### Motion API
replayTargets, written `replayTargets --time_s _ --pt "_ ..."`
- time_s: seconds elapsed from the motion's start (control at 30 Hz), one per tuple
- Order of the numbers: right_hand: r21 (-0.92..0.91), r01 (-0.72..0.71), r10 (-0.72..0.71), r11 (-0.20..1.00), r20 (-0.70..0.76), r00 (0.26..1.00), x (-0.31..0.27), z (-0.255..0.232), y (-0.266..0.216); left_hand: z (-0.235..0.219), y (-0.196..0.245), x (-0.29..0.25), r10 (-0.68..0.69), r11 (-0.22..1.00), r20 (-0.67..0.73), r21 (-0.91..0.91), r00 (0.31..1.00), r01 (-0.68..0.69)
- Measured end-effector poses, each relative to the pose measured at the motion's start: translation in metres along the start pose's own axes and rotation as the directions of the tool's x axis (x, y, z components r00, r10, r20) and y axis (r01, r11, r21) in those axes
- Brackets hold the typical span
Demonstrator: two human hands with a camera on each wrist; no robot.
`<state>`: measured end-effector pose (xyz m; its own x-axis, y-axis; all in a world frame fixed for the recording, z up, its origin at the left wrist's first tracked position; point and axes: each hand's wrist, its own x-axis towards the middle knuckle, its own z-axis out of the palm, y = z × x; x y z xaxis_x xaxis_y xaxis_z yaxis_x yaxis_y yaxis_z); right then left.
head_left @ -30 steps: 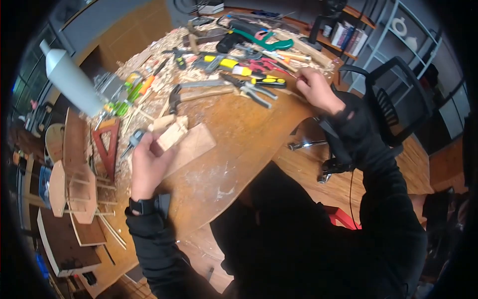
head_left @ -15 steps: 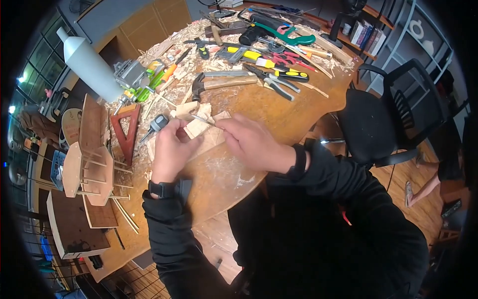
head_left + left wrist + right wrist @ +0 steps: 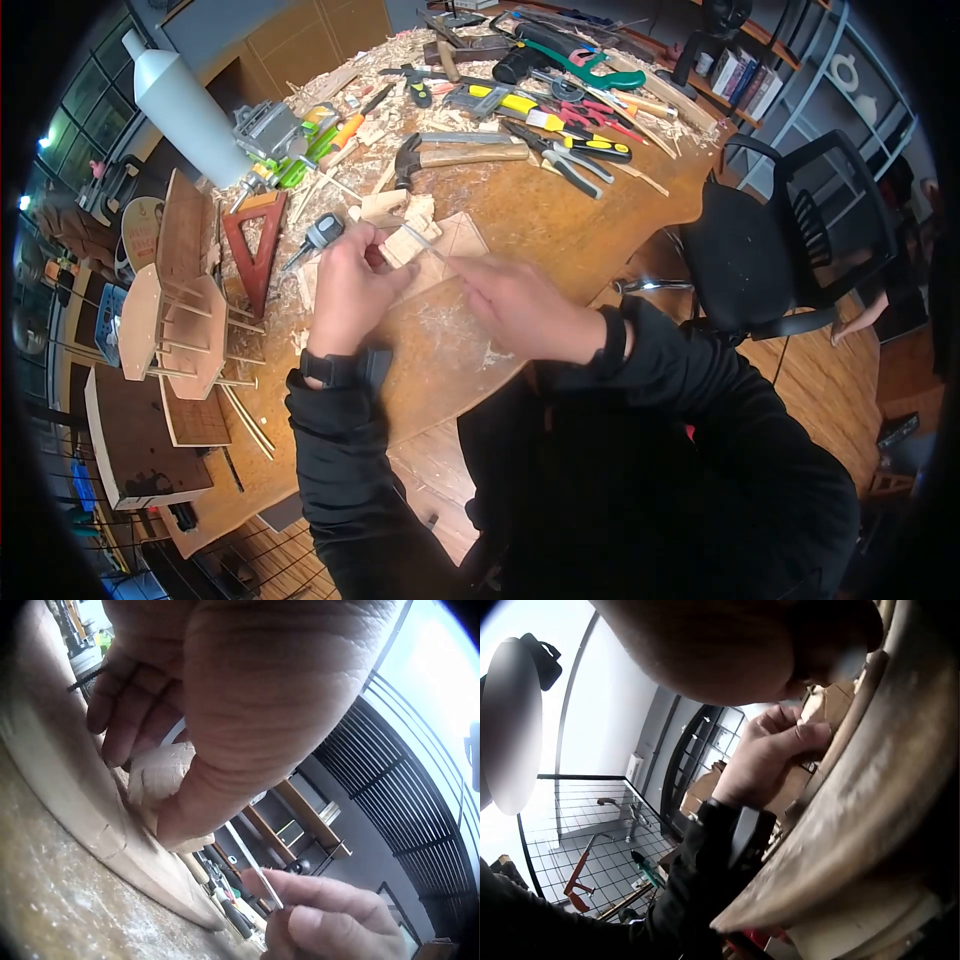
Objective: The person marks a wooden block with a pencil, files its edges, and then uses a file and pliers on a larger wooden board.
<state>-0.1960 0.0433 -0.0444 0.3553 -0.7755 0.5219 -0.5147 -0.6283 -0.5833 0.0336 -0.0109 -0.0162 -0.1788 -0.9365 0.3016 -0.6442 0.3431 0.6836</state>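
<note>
My left hand (image 3: 345, 285) grips a small pale block of carved wood (image 3: 402, 247) between thumb and fingers, over a flat wooden board (image 3: 465, 238) on the bench. In the left wrist view the thumb presses against the near side of the block (image 3: 159, 774). My right hand (image 3: 520, 305) pinches a slim, flat metal tool (image 3: 253, 864), its far end lying over the top of the block in the head view. Whether the tool is a file or a blade, I cannot tell. Beside the left fingers lies a grey-handled tool (image 3: 324, 230) with a metal shaft.
Beyond the hands lie a hammer (image 3: 470, 155), pliers (image 3: 575, 172), and several other tools among wood shavings. A reddish triangular set square (image 3: 240, 262) and a wooden model with dowels (image 3: 200, 345) stand left. A black chair (image 3: 745, 255) is at the right edge.
My right hand has come in from the bench's right edge to the block, bringing the slim metal tool over it. The left hand keeps holding the block.
</note>
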Motion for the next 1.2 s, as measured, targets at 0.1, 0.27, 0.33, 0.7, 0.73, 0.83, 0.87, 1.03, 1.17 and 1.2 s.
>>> replayTargets --time_s 0.1,0.27,0.33,0.7,0.73,0.83,0.87,1.03,1.17,1.2 --pt "0.013 -0.031 0.030 0.999 0.042 0.999 0.004 -0.005 -0.003 -0.001 0.006 -0.001 -0.043 0.999 0.023 0.031 0.999 0.042" --pt "-0.021 -0.043 0.045 0.999 0.115 0.992 0.000 -0.013 -0.006 -0.004 0.006 -0.001 -0.046 0.998 0.039 0.051 0.998 0.044" --pt "-0.015 0.050 -0.049 0.999 0.072 0.996 -0.009 -0.012 -0.008 -0.001 0.002 0.000 -0.051 0.998 0.033 0.023 0.998 0.050" --pt "-0.090 0.017 -0.007 0.996 0.112 0.994 -0.010 -0.004 -0.005 -0.001 -0.003 -0.001 -0.013 1.000 -0.001 -0.014 1.000 0.013" --pt "-0.090 0.017 -0.006 0.996 0.117 0.993 -0.008 -0.001 -0.001 -0.001 -0.004 -0.001 -0.017 1.000 -0.002 -0.017 1.000 0.017" --pt "-0.094 0.003 0.009 0.996 0.129 0.992 0.009 0.002 0.003 -0.002 0.000 -0.002 -0.061 0.998 0.032 0.029 0.998 0.060" --pt "-0.090 0.002 0.009 0.996 0.125 0.992 0.007 0.001 0.000 -0.002 0.002 -0.002 -0.062 0.998 0.030 0.035 0.998 0.061" --pt "-0.104 0.033 -0.019 0.994 0.137 0.990 -0.003 -0.002 0.003 -0.005 0.005 -0.002 -0.063 0.997 0.035 0.041 0.997 0.062" --pt "-0.085 0.051 -0.041 0.995 0.109 0.993 0.006 -0.001 0.001 -0.005 0.004 -0.002 -0.065 0.996 0.014 0.063 0.998 0.064" --pt "-0.086 0.069 -0.059 0.994 0.107 0.993 0.005 -0.002 0.002 -0.004 0.005 -0.001 -0.080 0.995 0.015 0.062 0.997 0.079"
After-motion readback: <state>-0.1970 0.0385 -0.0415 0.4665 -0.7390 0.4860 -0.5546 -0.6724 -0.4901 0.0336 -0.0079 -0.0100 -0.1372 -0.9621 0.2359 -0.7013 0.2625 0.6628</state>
